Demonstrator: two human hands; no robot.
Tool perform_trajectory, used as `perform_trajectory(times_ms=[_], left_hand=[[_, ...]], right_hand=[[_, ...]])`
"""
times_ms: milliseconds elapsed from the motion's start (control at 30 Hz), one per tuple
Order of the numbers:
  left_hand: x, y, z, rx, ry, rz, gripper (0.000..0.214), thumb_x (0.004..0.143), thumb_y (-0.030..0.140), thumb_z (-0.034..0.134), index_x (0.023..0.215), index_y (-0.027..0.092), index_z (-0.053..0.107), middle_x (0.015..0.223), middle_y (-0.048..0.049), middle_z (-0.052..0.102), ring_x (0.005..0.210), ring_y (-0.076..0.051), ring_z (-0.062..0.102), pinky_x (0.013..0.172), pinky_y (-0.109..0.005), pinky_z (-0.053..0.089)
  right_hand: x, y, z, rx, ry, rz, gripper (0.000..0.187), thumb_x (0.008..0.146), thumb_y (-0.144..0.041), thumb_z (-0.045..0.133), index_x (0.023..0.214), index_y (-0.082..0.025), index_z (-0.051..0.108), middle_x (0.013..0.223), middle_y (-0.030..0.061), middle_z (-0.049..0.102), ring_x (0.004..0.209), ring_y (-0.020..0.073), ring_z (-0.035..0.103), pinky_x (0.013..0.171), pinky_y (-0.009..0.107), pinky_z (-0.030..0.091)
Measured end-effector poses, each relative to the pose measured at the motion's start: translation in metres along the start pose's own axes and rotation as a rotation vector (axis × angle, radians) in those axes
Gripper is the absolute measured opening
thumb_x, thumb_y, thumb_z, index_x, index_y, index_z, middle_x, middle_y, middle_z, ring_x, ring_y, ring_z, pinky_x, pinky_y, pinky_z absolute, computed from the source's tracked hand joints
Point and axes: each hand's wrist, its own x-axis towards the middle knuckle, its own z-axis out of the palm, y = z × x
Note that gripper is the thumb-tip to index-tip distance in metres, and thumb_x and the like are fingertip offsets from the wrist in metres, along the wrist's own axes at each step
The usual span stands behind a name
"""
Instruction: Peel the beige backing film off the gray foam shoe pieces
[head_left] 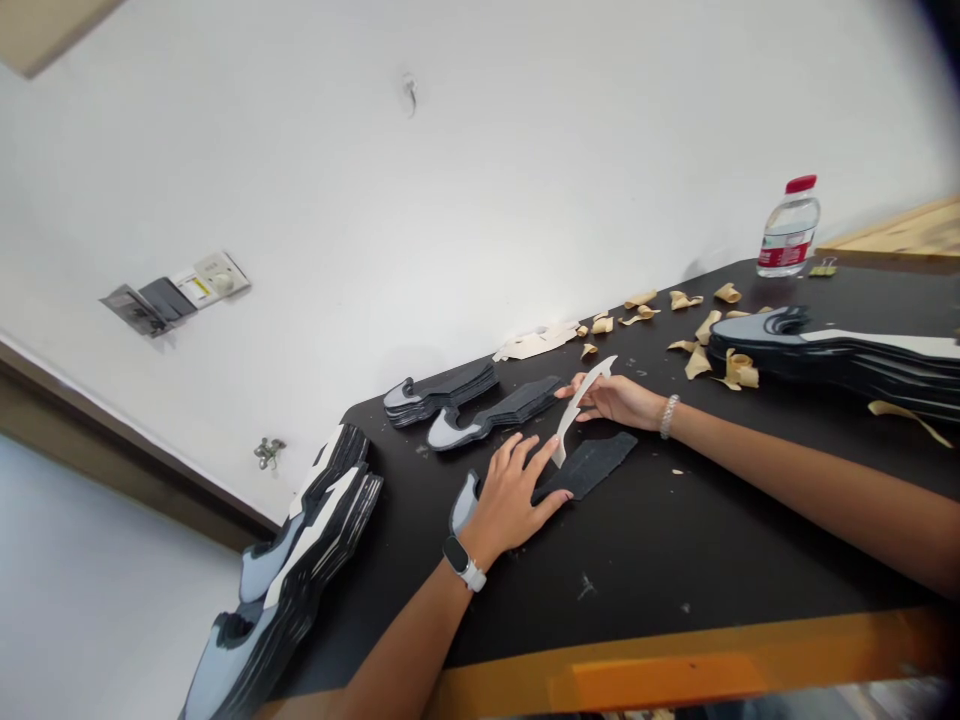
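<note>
My left hand point(512, 497) lies with its fingers apart on a dark grey shoe upper piece point(600, 466), whose light grey curved end point(464, 502) shows beside the wrist. Its index fingertip is at the lower end of a thin white shaped strip point(579, 404). Between the thumb and fingers of my right hand point(616, 398) the strip is pinched, tilted above the far side of the piece. Part of the piece is hidden under my left hand. Two small stacks of similar dark pieces, a nearer one point(491, 416) and a farther one point(442, 392), lie just beyond.
Taller stacks of shoe pieces stand at the table's left edge point(315, 560) and at the right point(847, 355). Curled tan paper scraps point(739, 370) are scattered near white cut sheets point(536, 341). A red-capped water bottle point(789, 228) and a binder clip point(823, 267) stand near the wall.
</note>
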Motion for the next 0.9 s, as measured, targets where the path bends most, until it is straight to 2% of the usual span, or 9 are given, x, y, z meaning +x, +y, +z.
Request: perform_trajectory(times_ms=[167, 367, 533, 633, 767, 900], left_hand=[[0.0, -0.001, 0.002, -0.008, 0.013, -0.001, 0.064, 0.087, 0.053, 0.041, 0.143, 0.028, 0.023, 0.142, -0.007, 0.036, 0.136, -0.026, 0.023, 0.11, -0.046, 0.027], [0.0, -0.001, 0.003, -0.025, -0.001, -0.02, 0.066, 0.088, 0.052, 0.042, 0.144, 0.026, 0.019, 0.141, -0.0073, 0.038, 0.135, -0.026, 0.023, 0.109, -0.046, 0.027], [0.0, -0.003, 0.004, -0.046, -0.031, -0.054, 0.074, 0.087, 0.056, 0.041, 0.145, 0.02, 0.013, 0.144, -0.0104, 0.035, 0.135, -0.027, 0.024, 0.109, -0.047, 0.028], [0.0, -0.004, 0.004, -0.033, -0.076, -0.049, 0.075, 0.086, 0.061, 0.037, 0.144, 0.017, 0.02, 0.146, -0.0117, 0.031, 0.135, -0.026, 0.026, 0.109, -0.045, 0.027], [0.002, -0.002, 0.002, 0.013, -0.145, 0.002, 0.069, 0.084, 0.065, 0.034, 0.139, 0.022, 0.032, 0.148, -0.0085, 0.03, 0.136, -0.025, 0.026, 0.11, -0.045, 0.025], [0.009, 0.006, 0.006, 0.065, -0.188, -0.01, 0.071, 0.084, 0.067, 0.031, 0.14, 0.023, 0.031, 0.148, -0.0085, 0.029, 0.137, -0.028, 0.023, 0.11, -0.051, 0.023]], right_hand=[[-0.001, -0.002, 0.003, 0.006, 0.013, 0.021, 0.005, 0.078, -0.018, 0.051, 0.078, -0.019, 0.056, 0.114, 0.0055, 0.063, 0.084, 0.0143, 0.062, 0.071, 0.029, 0.054], [-0.001, -0.003, 0.006, 0.002, 0.058, 0.027, 0.01, 0.074, -0.017, 0.048, 0.075, -0.019, 0.058, 0.108, 0.006, 0.066, 0.087, 0.018, 0.062, 0.072, 0.032, 0.052], [0.001, -0.004, 0.002, 0.106, 0.099, 0.028, 0.008, 0.07, -0.019, 0.046, 0.067, -0.019, 0.053, 0.105, 0.0085, 0.066, 0.079, 0.0192, 0.061, 0.073, 0.036, 0.052], [0.002, -0.004, 0.001, 0.161, 0.122, 0.027, 0.007, 0.068, -0.019, 0.046, 0.066, -0.019, 0.054, 0.102, 0.0088, 0.067, 0.076, 0.0188, 0.059, 0.071, 0.036, 0.052], [0.003, -0.004, 0.0, 0.179, 0.12, 0.032, 0.009, 0.069, -0.019, 0.047, 0.067, -0.018, 0.056, 0.1, 0.0086, 0.067, 0.075, 0.0184, 0.059, 0.072, 0.036, 0.051], [0.003, -0.007, -0.002, 0.189, 0.134, 0.037, 0.01, 0.068, -0.019, 0.046, 0.066, -0.018, 0.056, 0.095, 0.0076, 0.068, 0.074, 0.0175, 0.059, 0.074, 0.035, 0.05]])
